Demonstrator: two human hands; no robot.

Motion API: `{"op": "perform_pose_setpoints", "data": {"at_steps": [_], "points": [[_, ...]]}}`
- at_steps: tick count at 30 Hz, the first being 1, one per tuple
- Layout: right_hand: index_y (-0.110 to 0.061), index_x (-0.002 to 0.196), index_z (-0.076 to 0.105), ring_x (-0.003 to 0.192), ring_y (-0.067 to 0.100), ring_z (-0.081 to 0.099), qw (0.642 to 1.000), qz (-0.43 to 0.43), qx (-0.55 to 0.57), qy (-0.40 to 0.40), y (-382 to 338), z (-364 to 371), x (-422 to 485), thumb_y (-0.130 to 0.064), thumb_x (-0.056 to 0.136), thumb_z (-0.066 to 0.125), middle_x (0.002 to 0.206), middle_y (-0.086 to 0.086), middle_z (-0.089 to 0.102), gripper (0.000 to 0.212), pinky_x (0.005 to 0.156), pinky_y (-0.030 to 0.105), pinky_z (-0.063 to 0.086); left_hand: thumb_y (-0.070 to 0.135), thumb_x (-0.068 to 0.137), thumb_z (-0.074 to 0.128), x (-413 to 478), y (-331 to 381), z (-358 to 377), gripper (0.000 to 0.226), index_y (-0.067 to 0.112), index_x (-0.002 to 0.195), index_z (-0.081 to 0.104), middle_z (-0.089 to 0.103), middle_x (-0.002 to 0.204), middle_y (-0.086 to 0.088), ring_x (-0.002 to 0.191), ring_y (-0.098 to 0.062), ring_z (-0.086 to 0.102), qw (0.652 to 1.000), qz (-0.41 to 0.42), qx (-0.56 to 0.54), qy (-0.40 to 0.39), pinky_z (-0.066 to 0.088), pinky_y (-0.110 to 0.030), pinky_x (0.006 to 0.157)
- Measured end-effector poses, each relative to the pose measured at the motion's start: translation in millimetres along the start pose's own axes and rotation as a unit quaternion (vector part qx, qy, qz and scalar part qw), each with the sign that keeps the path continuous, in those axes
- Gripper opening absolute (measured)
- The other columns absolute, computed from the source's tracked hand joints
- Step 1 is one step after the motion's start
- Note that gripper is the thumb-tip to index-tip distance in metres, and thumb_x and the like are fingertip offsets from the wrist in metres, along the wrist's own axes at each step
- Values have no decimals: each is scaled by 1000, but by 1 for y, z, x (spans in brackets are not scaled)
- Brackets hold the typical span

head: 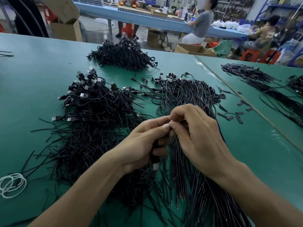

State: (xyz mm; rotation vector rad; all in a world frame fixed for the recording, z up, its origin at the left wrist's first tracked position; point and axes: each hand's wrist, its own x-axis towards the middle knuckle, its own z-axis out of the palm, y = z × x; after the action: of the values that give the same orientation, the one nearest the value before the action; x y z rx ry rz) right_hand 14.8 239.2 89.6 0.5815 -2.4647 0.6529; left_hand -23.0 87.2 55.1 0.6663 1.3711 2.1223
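My left hand (144, 143) grips a small bunch of black cables; a USB plug (155, 166) hangs out below its fingers. My right hand (196, 133) pinches thin wire ends where its fingertips meet those of the left hand, above the green table (32, 66). Under both hands lie black cables: a tangled pile with USB plugs (91, 102) to the left and a straighter bundle (185, 90) to the right, its bare red-tipped wire ends (178, 189) pointing toward me.
Another heap of black cables (126, 54) sits farther back. Short black sleeve pieces (239, 118) are scattered at right, with more cables beyond a table seam (255, 108). A white cord loop (11, 185) lies at left. People sit at a blue bench behind.
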Motion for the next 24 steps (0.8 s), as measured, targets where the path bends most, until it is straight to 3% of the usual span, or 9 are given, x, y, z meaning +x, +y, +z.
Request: {"op": "perform_pose_setpoints", "data": {"at_steps": [5, 8, 13, 24], "points": [[-20, 106, 63, 97, 16, 52, 991, -40, -93, -82, 2, -8, 3, -18, 96, 56, 100, -8, 60, 12, 87, 29, 46, 5, 104, 41, -3, 0, -1, 43, 23, 78, 70, 49, 71, 4, 59, -6, 34, 998, -56, -21, 37, 27, -15, 45], [-22, 109, 65, 97, 17, 54, 984, -52, -114, -127, 2, -11, 3, -18, 96, 59, 100, -8, 64, 15, 86, 39, 50, 2, 104, 40, -3, -1, 0, 37, 16, 77, 62, 50, 64, 7, 57, -6, 34, 995, -78, -11, 60, 26, -16, 45], [-26, 114, 64, 99, 15, 54, 977, -54, -124, -167, -2, -12, 4, -19, 96, 56, 106, -9, 61, 21, 78, 37, 55, 0, 103, 38, 0, -1, -2, 60, 24, 60, 71, 49, 63, 8, 54, -4, 36, 992, -95, -9, 82, 27, -16, 44], [-25, 108, 63, 94, 13, 59, 978, -33, -67, -197, 2, -13, 15, -22, 94, 60, 97, -9, 64, 14, 77, 41, 54, -4, 96, 43, 2, -1, -10, 49, 17, 61, 69, 58, 66, -5, 51, -10, 38, 985, -134, -39, 102, 28, -19, 41]]}}
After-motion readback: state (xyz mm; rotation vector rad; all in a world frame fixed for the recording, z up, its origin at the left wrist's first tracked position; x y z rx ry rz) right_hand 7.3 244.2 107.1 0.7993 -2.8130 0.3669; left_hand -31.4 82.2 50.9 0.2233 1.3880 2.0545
